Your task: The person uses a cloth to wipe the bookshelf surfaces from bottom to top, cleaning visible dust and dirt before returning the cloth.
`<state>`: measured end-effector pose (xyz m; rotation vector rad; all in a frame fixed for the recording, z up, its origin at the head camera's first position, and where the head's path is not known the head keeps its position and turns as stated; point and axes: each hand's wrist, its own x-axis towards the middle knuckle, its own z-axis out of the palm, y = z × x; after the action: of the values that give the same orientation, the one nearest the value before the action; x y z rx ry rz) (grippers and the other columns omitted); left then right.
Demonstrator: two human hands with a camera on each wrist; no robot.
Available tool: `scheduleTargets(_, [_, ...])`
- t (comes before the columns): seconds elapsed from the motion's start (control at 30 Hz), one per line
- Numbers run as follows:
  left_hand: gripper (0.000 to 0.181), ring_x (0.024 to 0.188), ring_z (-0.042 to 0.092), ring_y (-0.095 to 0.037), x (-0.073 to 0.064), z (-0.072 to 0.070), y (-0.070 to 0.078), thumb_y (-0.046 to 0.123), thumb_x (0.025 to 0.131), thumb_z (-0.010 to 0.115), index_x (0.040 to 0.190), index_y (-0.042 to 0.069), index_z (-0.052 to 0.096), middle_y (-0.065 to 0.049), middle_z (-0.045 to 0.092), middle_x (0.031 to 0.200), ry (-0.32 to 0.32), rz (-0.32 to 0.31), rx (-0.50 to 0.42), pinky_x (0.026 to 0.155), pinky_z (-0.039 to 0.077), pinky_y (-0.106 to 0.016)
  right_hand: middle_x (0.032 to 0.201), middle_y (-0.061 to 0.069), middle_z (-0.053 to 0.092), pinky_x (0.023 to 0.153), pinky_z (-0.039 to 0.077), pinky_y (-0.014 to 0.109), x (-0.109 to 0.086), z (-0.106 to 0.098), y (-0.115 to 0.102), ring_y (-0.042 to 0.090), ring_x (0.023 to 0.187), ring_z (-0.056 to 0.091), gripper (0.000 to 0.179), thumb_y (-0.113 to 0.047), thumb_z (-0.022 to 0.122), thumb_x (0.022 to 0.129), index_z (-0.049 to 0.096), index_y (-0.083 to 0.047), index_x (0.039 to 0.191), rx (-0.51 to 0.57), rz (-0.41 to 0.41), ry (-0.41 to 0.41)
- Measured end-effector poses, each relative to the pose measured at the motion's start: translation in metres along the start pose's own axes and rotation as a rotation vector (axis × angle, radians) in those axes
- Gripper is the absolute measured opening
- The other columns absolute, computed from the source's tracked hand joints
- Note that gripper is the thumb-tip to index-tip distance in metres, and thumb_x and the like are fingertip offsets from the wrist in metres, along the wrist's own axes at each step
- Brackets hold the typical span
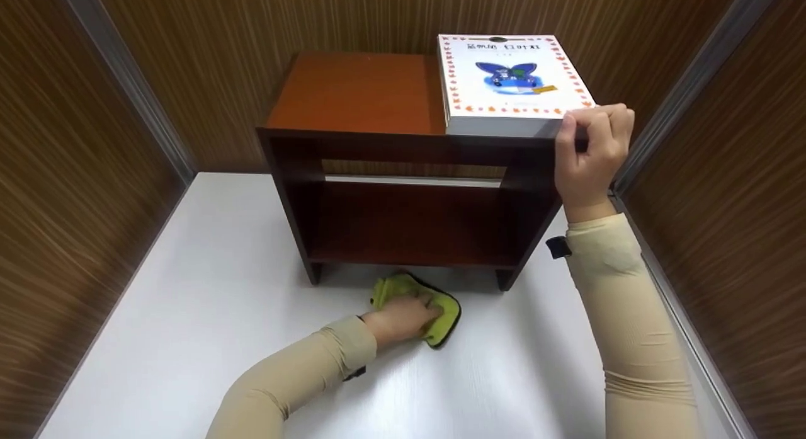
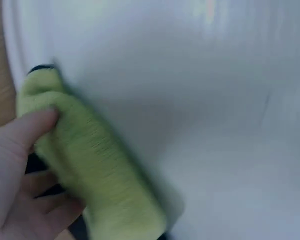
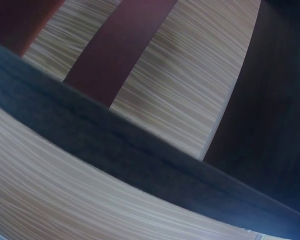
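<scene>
My left hand grips a yellow-green cloth with dark edging, low on the white surface by the shelf's front foot. In the left wrist view the cloth is folded lengthwise, with the thumb over it and the fingers curled beneath. My right hand grips the front right top corner of a small brown shelf, its thumb tip overlapping the corner of a stack of books. In the right wrist view that hand is hidden; the shelf's dark edge crosses the picture.
The top book has a butterfly picture on its white cover. The books lie on the right half of the shelf top. Wood-grain panels stand at the left, right and back of the white tabletop.
</scene>
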<state>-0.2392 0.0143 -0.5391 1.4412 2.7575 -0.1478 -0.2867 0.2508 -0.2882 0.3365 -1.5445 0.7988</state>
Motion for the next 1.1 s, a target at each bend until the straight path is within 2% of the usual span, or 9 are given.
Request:
scheduleTargets(0.23, [0.029,0.102,0.051,-0.022,0.039,0.008,0.019,0.028,0.092,0.057,0.118,0.016,0.061,-0.008,0.054,0.118,0.037,-0.146,0.223,0.080,0.048,-0.029,0.076,0.020,0.048,0.077,0.035,0.031,-0.001,-0.001,0.004,0.035,0.081,0.044,0.025,-0.023,0.057,0.080,0.057,0.001,0.070,-0.010,-0.004,-0.011])
scheduleTargets(0.33, [0.033,0.097,0.057,-0.019,0.056,0.011,0.022,0.027,0.093,0.055,0.121,0.010,0.058,-0.007,0.058,0.114,0.024,-0.237,0.176,0.077,0.050,-0.028,0.077,0.019,0.048,0.077,0.035,0.031,-0.001,0.000,0.003,0.036,0.081,0.044,0.024,-0.022,0.057,0.080,0.057,0.000,0.071,-0.008,-0.009,-0.014])
scheduleTargets(0.4, [0.030,0.086,0.061,-0.015,0.067,0.011,0.022,0.025,0.094,0.052,0.117,0.007,0.059,-0.006,0.063,0.104,0.027,-0.315,0.012,0.071,0.050,-0.026,0.076,0.019,0.048,0.077,0.035,0.031,-0.001,0.000,0.003,0.036,0.080,0.044,0.024,-0.022,0.057,0.080,0.057,0.000,0.071,-0.005,-0.012,-0.014])
scheduleTargets(0.47, [0.024,0.071,0.061,-0.013,0.076,0.011,0.023,0.022,0.094,0.051,0.107,0.006,0.064,-0.004,0.065,0.089,0.068,-0.413,-0.290,0.060,0.050,-0.024,0.076,0.019,0.048,0.077,0.036,0.031,-0.001,0.000,0.002,0.036,0.080,0.044,0.024,-0.022,0.057,0.080,0.058,0.000,0.071,-0.004,-0.016,-0.009])
scheduleTargets(0.63, [0.019,0.060,0.052,-0.014,0.095,0.011,0.029,0.014,0.093,0.052,0.094,0.004,0.067,-0.005,0.062,0.076,0.328,-0.642,-0.975,0.058,0.044,-0.026,0.076,0.019,0.048,0.077,0.037,0.032,0.000,-0.001,-0.001,0.036,0.080,0.044,0.024,-0.021,0.057,0.080,0.057,0.000,0.071,-0.008,-0.018,0.002])
scheduleTargets(0.73, [0.019,0.075,0.056,-0.017,0.107,0.014,0.037,0.013,0.092,0.052,0.100,-0.001,0.062,-0.010,0.062,0.089,0.481,-0.667,-1.188,0.067,0.047,-0.029,0.075,0.019,0.048,0.077,0.037,0.032,0.000,-0.002,-0.002,0.036,0.080,0.045,0.023,-0.021,0.057,0.080,0.057,0.000,0.071,-0.009,-0.015,0.005])
scheduleTargets(0.83, [0.033,0.094,0.056,-0.017,0.115,0.019,0.048,0.019,0.093,0.055,0.121,0.002,0.055,-0.010,0.061,0.108,0.462,-0.575,-1.376,0.079,0.047,-0.030,0.075,0.020,0.048,0.078,0.037,0.032,-0.002,-0.002,-0.003,0.036,0.080,0.045,0.023,-0.020,0.057,0.080,0.057,0.001,0.071,-0.005,-0.015,0.004])
scheduleTargets(0.97, [0.049,0.109,0.052,-0.016,0.119,0.018,0.063,0.025,0.090,0.061,0.135,0.010,0.046,-0.008,0.056,0.123,0.312,-0.407,-1.327,0.090,0.042,-0.028,0.076,0.020,0.048,0.078,0.037,0.032,-0.004,-0.001,-0.003,0.036,0.080,0.045,0.022,-0.020,0.058,0.080,0.058,0.001,0.071,0.005,-0.018,0.004])
scheduleTargets(1.1, [0.053,0.113,0.052,-0.017,0.125,0.012,0.072,0.033,0.086,0.063,0.130,0.007,0.047,-0.008,0.058,0.120,0.317,-0.332,-0.921,0.103,0.031,-0.037,0.075,0.020,0.049,0.078,0.037,0.032,-0.002,0.001,-0.001,0.035,0.081,0.045,0.022,-0.020,0.058,0.080,0.058,0.000,0.071,0.002,-0.020,0.013])
